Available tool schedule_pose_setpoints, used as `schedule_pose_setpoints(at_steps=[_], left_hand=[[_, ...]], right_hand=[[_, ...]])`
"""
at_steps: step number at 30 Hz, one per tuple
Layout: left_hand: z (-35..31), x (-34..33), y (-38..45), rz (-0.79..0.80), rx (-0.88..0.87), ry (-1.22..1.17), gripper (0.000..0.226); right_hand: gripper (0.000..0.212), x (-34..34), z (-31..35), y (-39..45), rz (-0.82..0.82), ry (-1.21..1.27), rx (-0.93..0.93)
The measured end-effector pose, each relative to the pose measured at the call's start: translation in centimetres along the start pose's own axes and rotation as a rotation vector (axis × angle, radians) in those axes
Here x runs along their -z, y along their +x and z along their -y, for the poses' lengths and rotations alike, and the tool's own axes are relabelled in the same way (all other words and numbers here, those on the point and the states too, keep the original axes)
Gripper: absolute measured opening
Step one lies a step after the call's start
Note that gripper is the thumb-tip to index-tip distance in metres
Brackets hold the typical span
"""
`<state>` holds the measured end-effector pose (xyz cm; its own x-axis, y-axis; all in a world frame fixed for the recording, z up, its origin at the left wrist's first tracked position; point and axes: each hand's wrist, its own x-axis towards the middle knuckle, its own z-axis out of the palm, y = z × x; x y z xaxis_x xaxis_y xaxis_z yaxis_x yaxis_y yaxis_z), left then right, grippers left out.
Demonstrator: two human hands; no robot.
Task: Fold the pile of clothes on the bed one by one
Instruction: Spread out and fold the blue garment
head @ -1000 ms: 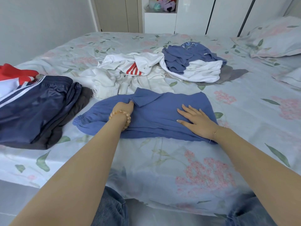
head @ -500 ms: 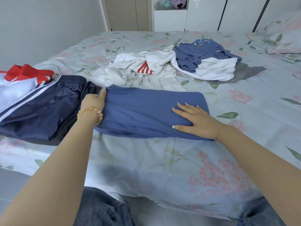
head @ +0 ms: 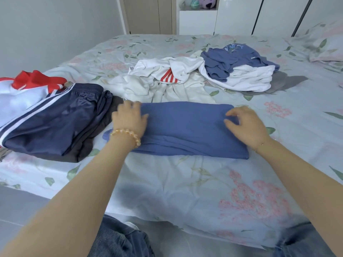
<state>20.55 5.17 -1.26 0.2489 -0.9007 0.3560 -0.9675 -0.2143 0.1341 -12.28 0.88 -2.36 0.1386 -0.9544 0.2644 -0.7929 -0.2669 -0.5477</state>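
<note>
The blue garment (head: 187, 130) now lies as a long folded band near the bed's (head: 185, 191) front edge, its sleeve tucked in since a second ago. Both the left hand (head: 130, 119) and right hand (head: 245, 125) rest on its ends, fingers loose, gripping nothing; another fold seems next, with the unfolded pile (head: 194, 76) waiting behind it.

1. A pale grey wall (head: 46, 30) stands on the left.
2. White wardrobe doors (head: 235, 15) line the far side.
3. An open shelf (head: 197, 5) holds plush toys (head: 207, 1).
4. Grey tiled floor (head: 22, 206) lies below.
</note>
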Motion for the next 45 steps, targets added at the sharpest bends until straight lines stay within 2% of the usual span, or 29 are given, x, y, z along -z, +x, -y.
schedule_pose_setpoints(at_steps=[2, 4, 6, 9, 11, 13, 16, 18, 20, 22, 25, 28, 32, 34, 35, 38, 41, 43, 45], left_hand=[[-3.9, 0.0, -1.8, 0.102, -0.199, -0.192, 0.05], [-7.1, -1.0, -3.9, 0.296, -0.342, -0.266, 0.056], [-8.8, -2.6, -5.7, 0.482, -0.444, -0.118, 0.058], [-9.2, -4.3, -6.6, 0.504, -0.518, 0.08, 0.056], [-9.1, -4.2, -6.5, 0.527, -0.507, 0.04, 0.056], [-8.6, -3.4, -6.2, 0.58, -0.47, -0.144, 0.057], [-7.1, -0.5, -5.6, 0.575, -0.322, -0.615, 0.053], [-5.1, 2.1, -5.1, 0.516, -0.217, -0.824, 0.041], [-2.0, 4.0, -4.6, 0.47, -0.085, -0.975, 0.029], [1.5, 4.4, -3.9, 0.388, 0.042, -0.99, 0.023], [6.4, 4.0, -2.9, 0.28, 0.267, -0.905, 0.014], [9.0, 3.8, -2.1, 0.29, 0.496, -1.002, 0.023], [10.0, 2.9, -1.3, 0.423, 0.714, -1.14, 0.047], [10.0, 2.4, -1.2, 0.44, 0.723, -1.105, 0.046], [10.1, 1.9, -1.1, 0.439, 0.691, -1.056, 0.044], [9.7, 0.6, -1.7, 0.434, 0.477, -0.813, 0.039], [8.8, -0.2, -2.2, 0.352, 0.33, -0.462, 0.041], [8.2, 0.2, -2.0, 0.303, 0.314, -0.394, 0.037], [7.9, 0.7, -1.4, 0.264, 0.326, -0.429, 0.027]], right_hand=[[0.022, 1.4, -0.8, 0.6, -0.025, 0.047, -0.307], [0.024, 2.1, -1.3, 0.3, 0.137, 0.176, -0.545], [0.024, 2.3, -1.3, 0.0, 0.252, 0.337, -0.614], [0.028, 2.2, -0.9, 0.0, 0.407, 0.572, -0.588], [0.032, 2.2, -0.4, 0.0, 0.519, 0.76, -0.585], [0.028, 2.1, 0.1, -0.3, 0.587, 0.959, -0.614], [0.015, 2.4, 1.8, -0.5, 0.552, 1.182, -0.63], [0.016, 2.4, 3.6, -0.2, 0.534, 1.384, -0.539], [0.015, 2.0, 6.2, 0.8, 0.545, 1.473, -0.447], [0.007, 1.2, 9.5, 2.0, 0.557, 1.447, -0.394], [0.012, -1.1, 15.6, 3.9, 0.577, 1.287, -0.351], [0.006, -4.6, 21.8, 4.7, 0.676, 1.031, -0.322], [0.072, -10.5, 25.7, 4.2, 0.865, 0.828, -0.329], [0.091, -12.1, 25.6, 4.0, 0.819, 0.796, -0.311], [0.089, -12.3, 25.1, 4.1, 0.769, 0.812, -0.298], [0.057, -11.0, 22.5, 4.6, 0.527, 0.846, -0.263], [0.032, -9.2, 18.2, 4.2, 0.258, 0.645, -0.189], [0.034, -8.5, 15.7, 3.2, 0.185, 0.506, -0.089], [0.045, -8.7, 14.0, 1.6, 0.226, 0.377, 0.125]])
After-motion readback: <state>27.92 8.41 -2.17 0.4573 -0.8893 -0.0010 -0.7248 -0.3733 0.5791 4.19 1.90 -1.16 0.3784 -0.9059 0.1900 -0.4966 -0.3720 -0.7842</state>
